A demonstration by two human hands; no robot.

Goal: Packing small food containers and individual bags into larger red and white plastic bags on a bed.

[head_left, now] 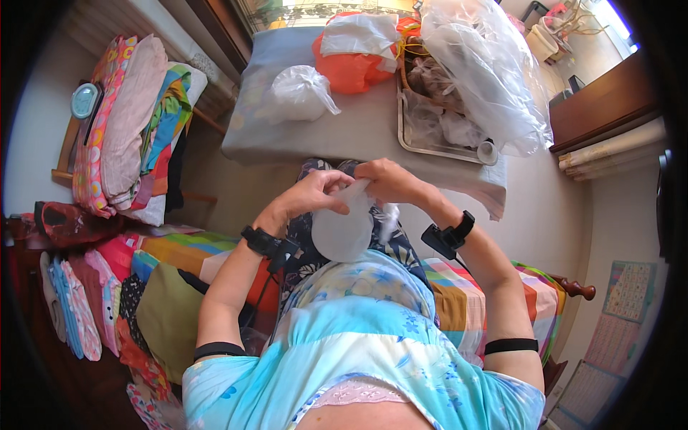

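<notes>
A round, whitish, translucent plastic bag (342, 233) hangs over my lap, between my thighs. At its left upper edge, my left hand (321, 190) curls its fingers and thumb around the plastic. My right hand (390, 182) is closed, pinching the gathered top of the same bag. Below the right hand dangles a crumpled wisp of clear plastic (389, 221); whether it belongs to the bag I cannot tell. What the bag contains is blurred through its film. Both hands are close together, just short of the table's near edge.
Ahead stands a table with a grey cloth (358, 132). On it are a tied white bag (299, 93), a red-orange bag (351, 68), a metal tray (444, 152) and a large clear bag (480, 72). Folded clothes (129, 129) are piled on a chair at left. Checked bedding (459, 294) lies beneath me.
</notes>
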